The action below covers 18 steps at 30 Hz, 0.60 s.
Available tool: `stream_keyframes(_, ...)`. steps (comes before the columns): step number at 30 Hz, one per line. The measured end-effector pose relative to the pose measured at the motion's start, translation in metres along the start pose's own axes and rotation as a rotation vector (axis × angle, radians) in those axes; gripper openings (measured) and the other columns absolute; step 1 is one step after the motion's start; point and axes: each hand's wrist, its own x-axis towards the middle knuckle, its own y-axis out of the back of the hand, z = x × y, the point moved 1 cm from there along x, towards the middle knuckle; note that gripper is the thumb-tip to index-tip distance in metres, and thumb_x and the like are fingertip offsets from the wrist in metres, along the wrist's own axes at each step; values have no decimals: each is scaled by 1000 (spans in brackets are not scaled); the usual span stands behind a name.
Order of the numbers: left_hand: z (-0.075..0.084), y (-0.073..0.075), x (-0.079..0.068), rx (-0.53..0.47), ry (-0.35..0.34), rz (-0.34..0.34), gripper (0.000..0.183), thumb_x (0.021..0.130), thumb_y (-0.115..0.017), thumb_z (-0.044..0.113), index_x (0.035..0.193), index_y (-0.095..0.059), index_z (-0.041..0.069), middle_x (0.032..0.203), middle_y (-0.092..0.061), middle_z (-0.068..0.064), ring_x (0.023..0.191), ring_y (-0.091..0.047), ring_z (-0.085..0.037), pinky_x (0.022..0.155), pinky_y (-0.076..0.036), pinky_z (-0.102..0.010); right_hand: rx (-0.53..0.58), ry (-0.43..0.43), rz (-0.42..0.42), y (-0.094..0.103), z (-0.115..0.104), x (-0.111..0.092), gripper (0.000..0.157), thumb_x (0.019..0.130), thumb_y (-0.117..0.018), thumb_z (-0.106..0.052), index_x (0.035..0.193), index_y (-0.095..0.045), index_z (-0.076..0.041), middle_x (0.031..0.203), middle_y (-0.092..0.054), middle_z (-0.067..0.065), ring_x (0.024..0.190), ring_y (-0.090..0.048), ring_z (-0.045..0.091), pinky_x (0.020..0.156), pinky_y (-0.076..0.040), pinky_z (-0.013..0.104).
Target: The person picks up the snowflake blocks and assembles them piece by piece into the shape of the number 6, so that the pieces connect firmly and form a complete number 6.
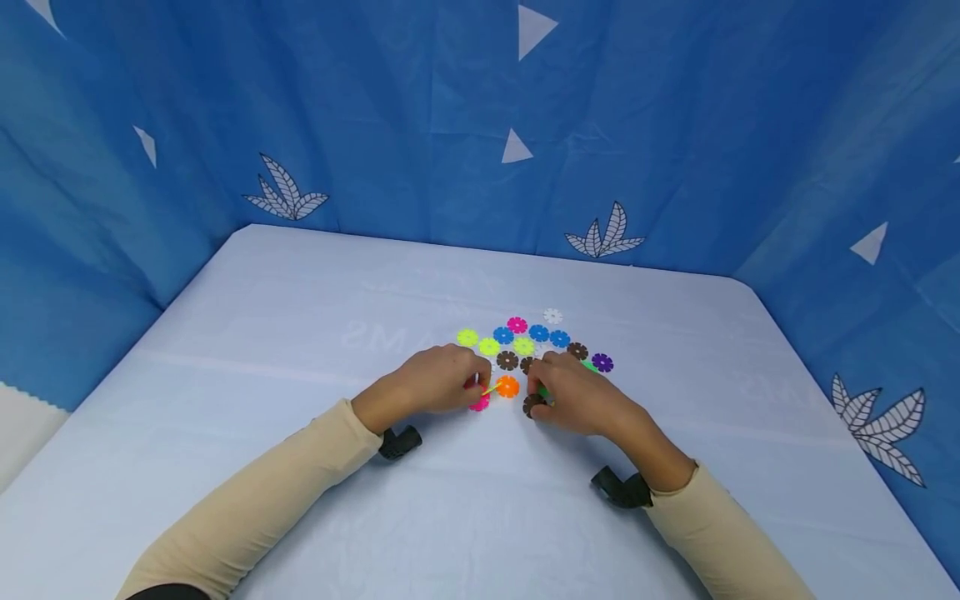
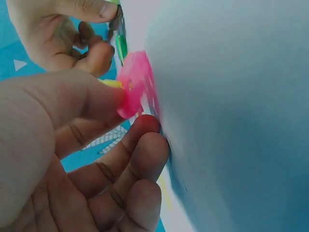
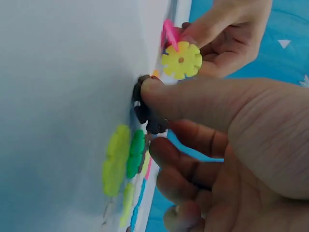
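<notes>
Over the white table [image 1: 337,292], blue curtain [image 1: 420,108] at twelve o'clock, the left hand [image 1: 442,379] pinches a pink disc [image 2: 137,79] touching a yellow disc [image 3: 188,52]; at its three o'clock, the right hand [image 1: 577,396] pinches a brown disc [image 1: 533,407].

Blue leaf-printed fabric [image 1: 412,108] hangs around a white table [image 1: 262,333].

I'm looking at a curtained-off nook; home or studio, can't tell. White table [image 1: 480,517], blue curtain [image 1: 390,108] hung behind it and along both its sides, printed with white triangles [image 1: 516,149] and leaf sprigs [image 1: 283,196]. Left of the table, pale patch [image 1: 24,437] below the curtain's scalloped hem [image 1: 34,392].
</notes>
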Motion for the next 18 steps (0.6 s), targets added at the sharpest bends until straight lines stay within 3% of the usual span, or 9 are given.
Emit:
stream_keyframes(6, -1, -1, 1, -51, -62, 9, 8, 91, -72, 9, 87, -69, 16, 73, -58, 8, 68, -53, -12, 60, -44, -25, 191, 31, 31, 0, 1, 1, 17, 92, -74, -4, 95, -61, -13, 85, -63, -4, 78, -58, 16, 68, -52, 29)
stream_keyframes(10, 0, 0, 2, -55, -70, -9, 9, 93, -68, 7, 97, -72, 14, 81, -60, 7, 70, -54, -12, 61, -45, -26, 314, 42, 78, -1, 3, 3, 18, 91, -73, 0, 98, -61, -11, 86, -64, -2, 80, -61, 16, 70, -55, 27)
stream_keyframes(15, 2, 2, 2, -68, -43, -48, 17, 91, -74, 14, 108, -73, 14, 88, -60, 6, 79, -55, -13, 68, -47, -28, 437, 32, 83, -2, 5, 6, 18, 91, -74, 1, 100, -61, -8, 87, -65, 1, 80, -64, 17, 69, -57, 28)
stream_keyframes(18, 3, 1, 2, -72, -69, -31, 13, 90, -77, 17, 102, -73, 16, 83, -59, 6, 78, -55, -13, 65, -48, -29, 476, 25, 80, -4, 6, 8, 17, 91, -73, 1, 100, -61, -8, 87, -65, 2, 80, -65, 17, 70, -57, 29)
